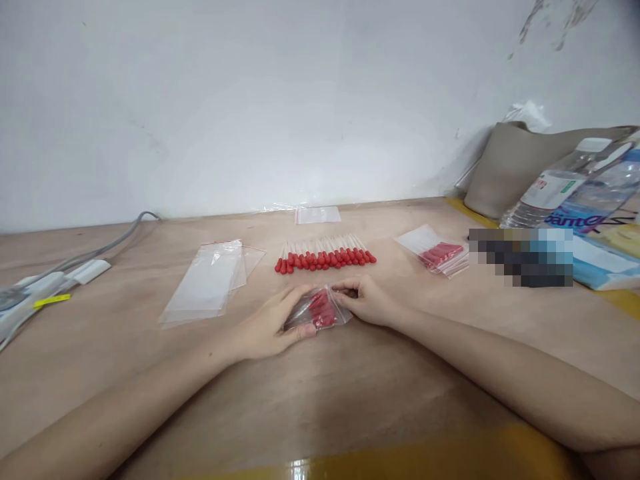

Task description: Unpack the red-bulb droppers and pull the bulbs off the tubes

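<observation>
A small clear zip bag [302, 312] with red-tipped sticks [323, 308] inside lies between my two hands, near the middle of the table. My left hand [273, 327] is closed around the bag's left end, thumb at the near side and fingers at the far side. At the bag's right end, along the zip edge, my right hand [367, 300] pinches with thumb and fingers. Just beyond the hands, a row of loose red-tipped sticks [325, 259] lies side by side, red heads toward me and pale shafts pointing away.
Flat clear zip bags [200, 287] lie at the left, with another bag [319, 215] by the wall. To the right are filled bags [440, 255], plastic bottles [547, 187], a grey-brown container [510, 167] and a blue packet [600, 260]. A power strip [30, 300] with cable sits far left.
</observation>
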The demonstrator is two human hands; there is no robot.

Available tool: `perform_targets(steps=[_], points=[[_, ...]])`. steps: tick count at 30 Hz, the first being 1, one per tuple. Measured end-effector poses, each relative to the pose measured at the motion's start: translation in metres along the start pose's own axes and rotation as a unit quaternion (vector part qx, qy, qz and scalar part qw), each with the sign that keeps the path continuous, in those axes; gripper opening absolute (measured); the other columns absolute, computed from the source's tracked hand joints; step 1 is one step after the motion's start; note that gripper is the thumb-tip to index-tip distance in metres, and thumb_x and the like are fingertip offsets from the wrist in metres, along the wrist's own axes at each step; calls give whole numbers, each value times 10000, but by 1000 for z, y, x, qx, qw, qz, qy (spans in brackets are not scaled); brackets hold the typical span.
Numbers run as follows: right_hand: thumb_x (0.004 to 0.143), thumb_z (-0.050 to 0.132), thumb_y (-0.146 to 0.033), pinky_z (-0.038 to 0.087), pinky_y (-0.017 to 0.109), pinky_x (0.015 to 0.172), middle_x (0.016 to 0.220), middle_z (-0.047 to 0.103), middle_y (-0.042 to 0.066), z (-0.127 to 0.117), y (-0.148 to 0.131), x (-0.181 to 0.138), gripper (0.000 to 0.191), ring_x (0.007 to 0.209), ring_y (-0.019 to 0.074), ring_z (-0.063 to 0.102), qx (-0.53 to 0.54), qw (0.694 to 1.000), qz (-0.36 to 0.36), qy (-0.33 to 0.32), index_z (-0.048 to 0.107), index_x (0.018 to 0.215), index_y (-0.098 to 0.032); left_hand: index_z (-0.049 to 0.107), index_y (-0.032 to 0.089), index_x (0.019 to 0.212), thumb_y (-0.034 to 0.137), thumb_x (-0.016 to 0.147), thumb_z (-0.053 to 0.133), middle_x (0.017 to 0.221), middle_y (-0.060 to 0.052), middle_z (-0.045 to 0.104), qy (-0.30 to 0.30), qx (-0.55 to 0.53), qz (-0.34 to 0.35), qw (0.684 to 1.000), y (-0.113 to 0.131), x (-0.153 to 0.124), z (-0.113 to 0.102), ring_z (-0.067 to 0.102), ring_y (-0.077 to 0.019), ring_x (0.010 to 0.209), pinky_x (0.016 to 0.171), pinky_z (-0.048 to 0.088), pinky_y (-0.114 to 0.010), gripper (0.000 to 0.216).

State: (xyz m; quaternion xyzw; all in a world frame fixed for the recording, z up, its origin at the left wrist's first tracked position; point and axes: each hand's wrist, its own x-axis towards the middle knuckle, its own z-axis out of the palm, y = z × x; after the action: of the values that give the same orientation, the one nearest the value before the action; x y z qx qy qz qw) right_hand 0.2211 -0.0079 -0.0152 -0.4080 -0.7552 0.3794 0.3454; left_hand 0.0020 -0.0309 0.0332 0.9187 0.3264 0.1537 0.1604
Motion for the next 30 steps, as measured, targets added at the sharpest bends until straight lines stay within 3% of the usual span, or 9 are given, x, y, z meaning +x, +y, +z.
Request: perform_targets(steps=[6, 15, 22, 27, 30], points=[[782, 549, -361, 403, 246, 614, 627, 609, -23, 1, -5, 1, 230, 610, 115, 537, -71, 997, 20, 7, 660, 897, -195, 176, 203, 1366, 374, 852, 477, 1369, -105, 362, -4, -24, -19, 1000, -12, -12, 16, 382, -230, 1221, 1008, 337, -403, 620], [641, 696, -422, 429, 257, 611, 738, 616, 7, 0, -5, -3, 328, 655, 118, 551, -27, 998, 22, 45, 577, 822, -176, 145, 214, 1381, 392, 851, 476, 1349, -116, 393, -4, -18, -6, 1000, -15, -4, 18, 427, -242, 1182, 955, 391, -414, 650], [651, 690, -376, 437, 244, 553, 656, 600, -5, 9, -9, 1, 272, 593, 104, 540, 17, 992, 71, 99, 559, 779, -175, 164, 165, 1383, 415, 869, 429, 1377, -137, 358, -15, 38, 2, 999, -14, -1, 19, 382, -269, 1226, 992, 349, -453, 630], [580, 723, -344, 417, 235, 527, 593, 541, -43, -11, -13, -1, 301, 530, 81, 483, 104, 984, 70, 126, 525, 729, -174, 113, 155, 1402, 454, 883, 375, 1423, -134, 281, -29, 66, -17, 997, -13, -1, 17, 307, -262, 1283, 1054, 268, -462, 655], [555, 738, -313, 444, 242, 599, 692, 592, -26, -28, -10, -4, 336, 603, 83, 532, 184, 970, 80, 135, 503, 754, -178, 105, 167, 1410, 478, 888, 345, 1451, -110, 222, -49, 74, -36, 995, -12, -2, 17, 232, -248, 1321, 1088, 200, -456, 653]])
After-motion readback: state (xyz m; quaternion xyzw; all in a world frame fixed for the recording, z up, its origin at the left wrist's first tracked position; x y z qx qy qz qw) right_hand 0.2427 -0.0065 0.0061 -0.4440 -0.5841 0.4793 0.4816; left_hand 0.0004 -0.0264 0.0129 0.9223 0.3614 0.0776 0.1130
